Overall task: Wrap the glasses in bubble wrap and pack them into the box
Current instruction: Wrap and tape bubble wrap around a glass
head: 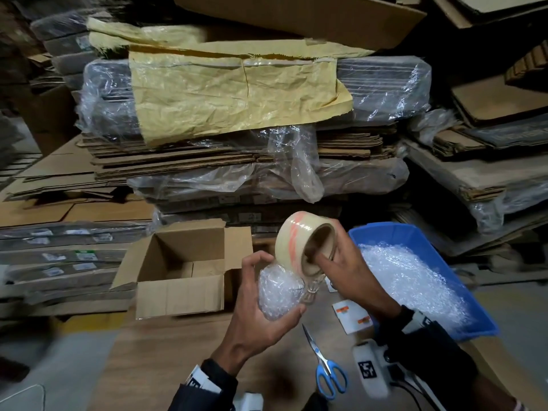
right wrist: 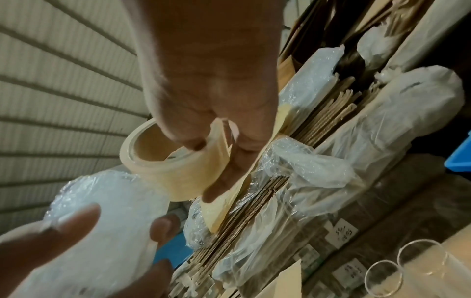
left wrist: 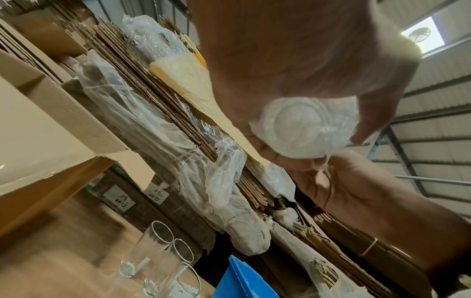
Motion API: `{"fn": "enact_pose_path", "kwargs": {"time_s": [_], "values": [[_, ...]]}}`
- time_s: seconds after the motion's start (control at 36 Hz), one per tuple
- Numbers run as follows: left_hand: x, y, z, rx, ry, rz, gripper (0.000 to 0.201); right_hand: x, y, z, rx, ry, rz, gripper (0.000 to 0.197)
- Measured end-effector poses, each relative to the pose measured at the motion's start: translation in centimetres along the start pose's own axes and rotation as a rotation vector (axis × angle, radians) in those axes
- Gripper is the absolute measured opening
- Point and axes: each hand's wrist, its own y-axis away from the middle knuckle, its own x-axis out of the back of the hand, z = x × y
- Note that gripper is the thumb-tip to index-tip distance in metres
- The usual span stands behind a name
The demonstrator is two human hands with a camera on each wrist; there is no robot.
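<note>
left hand (head: 255, 307): its grip is curling round the wrapped glass (head: 280, 292), thumb on one side and fingers on the other, holding it up above the surface (head: 166, 366); the left wrist view is showing the round end of the bundle (left wrist: 303, 131) covered in wrap
right hand (head: 347, 268): its grip is holding the tape roll (head: 302, 241), fingers hooking through the cardboard core and thumb pressing the outer face; the roll is touching the top of the bundle
wrapped glass: bubble wrap is covering most of it; a bare glass end is sticking out toward the right hand
box (head: 184, 268): sitting open on the surface to the left of the hands, flaps standing out, inside looking bare
bare glasses (left wrist: 163, 260): three are standing upright together on the surface near the blue bin
blue bin (head: 462, 271): lying to the right; loose bubble wrap (head: 415, 280) is filling it
scissors (head: 326, 369): blue-handled, lying shut on the surface between the forearms
</note>
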Motion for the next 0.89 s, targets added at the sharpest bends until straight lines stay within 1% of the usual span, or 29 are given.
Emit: {"fn": "enact_pose_path", "kwargs": {"time_s": [0.03, 0.08, 0.14, 0.22, 0.33, 0.36, 0.42, 0.5, 0.58, 0.67, 0.72, 0.81, 0.86, 0.89], "values": [[0.0, 0.0, 0.3, -0.016, 0.0, -0.007, 0.086, -0.1, -0.1, -0.1, 0.014, -0.021, 0.013, 0.044], [-0.2, 0.0, 0.8, -0.055, -0.008, -0.024, 0.082, -0.1, -0.4, -0.4, 0.041, -0.046, 0.038, 0.039], [-0.5, 0.2, 1.3, -0.102, -0.017, -0.052, 0.075, 0.2, -1.0, -0.9, 0.074, -0.067, 0.063, 0.046], [-0.9, 0.0, 1.9, -0.111, 0.016, -0.063, 0.071, 0.6, -2.0, -1.9, 0.129, -0.058, 0.066, 0.054], [-0.9, -0.6, 2.3, -0.115, 0.092, -0.017, 0.068, 1.2, -3.2, -2.1, 0.142, -0.038, 0.06, 0.063], [-0.7, -0.6, 2.3, -0.106, 0.115, 0.012, 0.068, 1.8, -3.6, -1.8, 0.141, -0.01, 0.072, 0.066], [-0.2, -0.6, 2.1, -0.097, 0.134, 0.029, 0.069, 3.0, -4.2, -1.2, 0.13, 0.068, 0.085, 0.066], [0.0, -0.8, 2.2, -0.101, 0.086, 0.059, 0.066, 3.9, -4.8, -0.6, 0.144, 0.198, 0.007, 0.067], [-0.1, -1.1, 1.8, -0.089, 0.071, 0.096, 0.064, 4.1, -5.0, 0.1, 0.128, 0.209, -0.066, 0.067], [-0.3, -1.2, 1.3, -0.023, 0.122, 0.15, 0.065, 3.8, -4.3, 0.5, 0.116, 0.207, -0.183, 0.066], [-0.3, -1.4, 0.8, 0.033, 0.175, 0.205, 0.065, 3.2, -3.4, 1.0, 0.097, 0.182, -0.226, 0.064], [-0.3, -1.7, -0.4, 0.128, 0.206, 0.295, 0.057, 2.5, -2.0, 1.7, 0.098, 0.131, -0.273, 0.062], [-0.5, -1.7, -1.0, 0.212, 0.279, 0.358, 0.05, 2.1, -1.2, 2.0, 0.116, 0.149, -0.307, 0.067], [-0.6, -1.7, -1.3, 0.257, 0.308, 0.375, 0.048, 1.8, -1.0, 1.9, 0.099, 0.142, -0.319, 0.07]]}}
